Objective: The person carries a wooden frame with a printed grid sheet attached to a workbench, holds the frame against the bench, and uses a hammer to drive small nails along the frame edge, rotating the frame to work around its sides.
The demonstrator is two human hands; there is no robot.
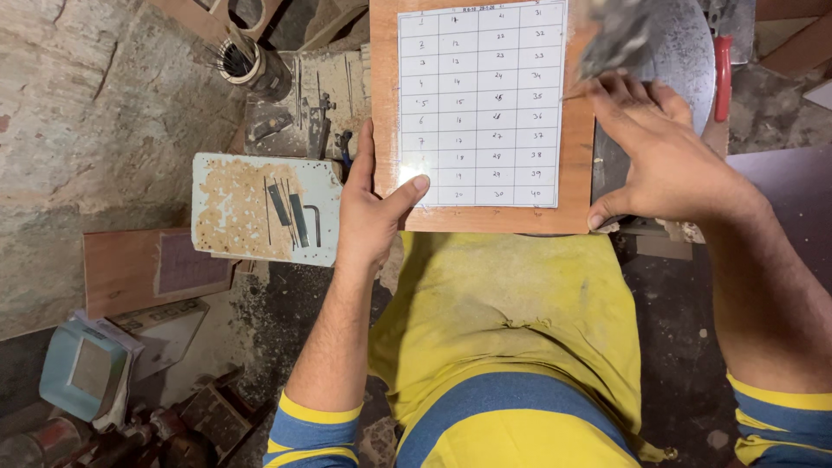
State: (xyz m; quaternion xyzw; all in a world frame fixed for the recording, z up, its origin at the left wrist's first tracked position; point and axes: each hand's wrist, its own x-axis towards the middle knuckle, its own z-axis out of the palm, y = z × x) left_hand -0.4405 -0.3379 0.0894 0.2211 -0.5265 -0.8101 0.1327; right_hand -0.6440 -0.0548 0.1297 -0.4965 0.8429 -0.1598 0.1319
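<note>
Nearest the camera, a yellow apron (511, 321) is seen over a striped yellow and blue shirt, with both forearms reaching forward from it. Just beyond, a wooden board (481, 113) is held flat between the 2 hands, its long axis running away from the body. A white sheet with a ruled grid (481, 104) is fixed on its top face.

The left hand (368, 212) is clamped on the board's near left corner: the thumb is pressed down on the sheet's near left corner, and the fingers are wrapped along the left edge. The right hand (663, 156) is laid against the board's right edge, with the thumb at the near right corner and the fingers bent forward; whether the edge is gripped or only steadied cannot be told. A blurred grey object (620, 35) is seen just beyond those fingers.

To the left of the board, a pale blue plate (264, 208) strewn with sawdust carries small metal blades and a hex key (314, 224). Farther off, a round tin of thin rods (243, 65) stands near the far left, and a grey machine table (685, 52) with a red handle (722, 78) lies at the far right.
</note>
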